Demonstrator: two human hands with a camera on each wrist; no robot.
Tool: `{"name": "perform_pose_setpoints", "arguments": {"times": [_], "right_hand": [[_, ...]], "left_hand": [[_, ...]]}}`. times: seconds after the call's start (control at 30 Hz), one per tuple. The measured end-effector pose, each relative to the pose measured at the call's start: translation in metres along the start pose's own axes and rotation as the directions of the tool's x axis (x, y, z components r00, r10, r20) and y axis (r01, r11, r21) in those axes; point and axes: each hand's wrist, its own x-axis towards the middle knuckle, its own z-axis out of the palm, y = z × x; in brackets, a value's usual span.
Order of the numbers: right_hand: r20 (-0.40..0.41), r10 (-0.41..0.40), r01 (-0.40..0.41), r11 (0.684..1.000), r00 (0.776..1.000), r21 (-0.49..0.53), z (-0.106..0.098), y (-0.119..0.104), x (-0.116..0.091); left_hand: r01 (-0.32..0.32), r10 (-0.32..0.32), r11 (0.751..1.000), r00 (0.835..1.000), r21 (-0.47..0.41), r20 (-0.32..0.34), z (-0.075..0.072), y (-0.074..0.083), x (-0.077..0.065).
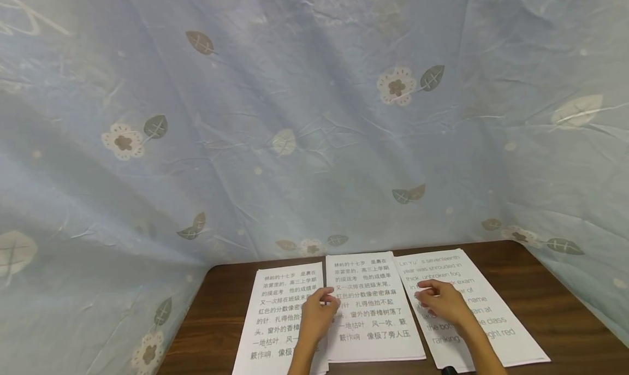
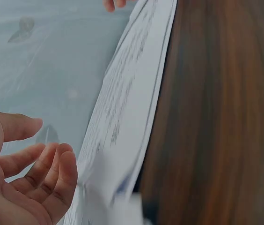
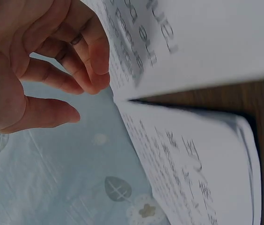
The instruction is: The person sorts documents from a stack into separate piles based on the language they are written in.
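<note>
Three stacks of printed white paper lie side by side in the head view. The left stack (image 1: 275, 304) and the middle stack (image 1: 375, 349) carry Chinese characters, while the right stack (image 1: 516, 347) bears English text. My left hand (image 1: 318, 315) hovers over the border between the left and middle stacks, its fingers loosely bent and thumb apart from them. Nothing is in that hand (image 2: 38, 178) in the left wrist view. Over the right stack, my right hand (image 1: 446, 303) hangs with relaxed, bent fingers; the right wrist view shows the hand (image 3: 62, 61) holding nothing.
The stacks lie on a dark brown wooden table (image 1: 216, 320), whose wood shows on both sides of them. Behind it hangs a pale blue curtain (image 1: 344, 173) with leaves and flowers. A small black object (image 1: 449, 370) shows at the bottom edge.
</note>
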Motion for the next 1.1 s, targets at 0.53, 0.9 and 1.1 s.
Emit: {"name": "perform_pose_setpoints", "arguments": {"times": [0.53, 0.9, 1.1], "right_hand": [[0.014, 0.033, -0.033, 0.999, 0.999, 0.011, 0.025, -0.008, 0.003], [0.010, 0.030, -0.029, 0.999, 1.000, -0.015, 0.028, -0.004, 0.005], [0.000, 0.024, -0.024, 0.999, 1.000, -0.041, 0.027, -0.002, 0.005]], "left_hand": [[0.024, -0.023, 0.998, 1.000, 0.064, -0.017, -0.037, -0.022, 0.004], [0.018, -0.020, 0.996, 0.999, 0.092, 0.025, -0.031, -0.022, 0.006], [0.032, -0.035, 0.994, 0.999, 0.102, 0.032, -0.029, -0.022, 0.006]]}}
